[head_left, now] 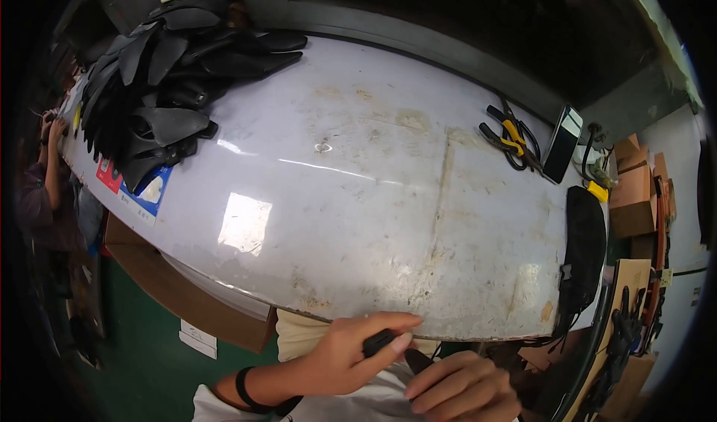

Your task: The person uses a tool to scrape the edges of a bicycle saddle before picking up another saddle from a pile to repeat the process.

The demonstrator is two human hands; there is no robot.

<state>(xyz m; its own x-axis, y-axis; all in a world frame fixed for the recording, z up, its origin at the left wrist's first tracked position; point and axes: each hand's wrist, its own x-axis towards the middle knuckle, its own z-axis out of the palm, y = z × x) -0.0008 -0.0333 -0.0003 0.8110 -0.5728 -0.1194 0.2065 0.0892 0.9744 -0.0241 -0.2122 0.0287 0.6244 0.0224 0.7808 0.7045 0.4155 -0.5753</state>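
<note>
My left hand [347, 355], with a black band at the wrist, pinches a small black piece [379, 342] between thumb and fingers, just off the table's near edge. Close beside it, my right hand [467, 388] has its fingers curled round a dark, tapered piece [418, 360]. Whether the two dark parts belong to one item I cannot tell, since my left thumb and fingers cover the middle. At the far left of the table lies a heap of black, curved, blade-shaped parts [160, 60].
A white, stained table [358, 220] spreads ahead. Yellow-handled pliers [514, 140], a phone [562, 144] and a black pouch [584, 243] lie on its right. Cardboard boxes [635, 198] stand beyond. An open carton [187, 295] sits below the left edge. Another person [48, 175] works far left.
</note>
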